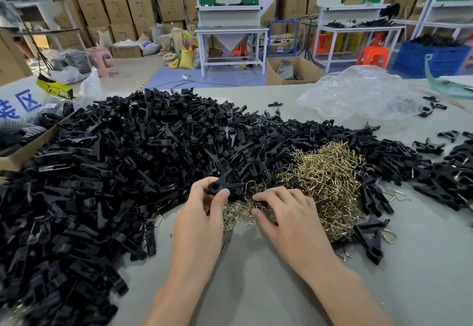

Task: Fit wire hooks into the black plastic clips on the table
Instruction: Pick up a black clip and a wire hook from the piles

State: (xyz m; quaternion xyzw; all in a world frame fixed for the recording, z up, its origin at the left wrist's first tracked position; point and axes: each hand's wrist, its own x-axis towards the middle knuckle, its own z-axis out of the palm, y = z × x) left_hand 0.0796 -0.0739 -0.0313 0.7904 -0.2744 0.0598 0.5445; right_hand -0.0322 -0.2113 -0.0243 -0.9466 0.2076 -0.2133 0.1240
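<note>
My left hand point(202, 213) grips one black plastic clip point(226, 187) between thumb and fingers, just above the near edge of the wire hooks. A brass-coloured heap of wire hooks point(325, 182) lies in the middle of the table. My right hand point(284, 213) lies palm down over the heap's left part, its fingertips and thumb in among the hooks; what they pinch is hidden. A huge pile of loose black clips point(122, 161) covers the table's left and centre.
More black clips point(450, 172), some with hooks fitted, lie at the right. A crumpled clear plastic bag point(358, 95) sits at the back right. A cardboard box edge point(23, 151) lies at the left. The grey table point(256, 274) shows between my forearms.
</note>
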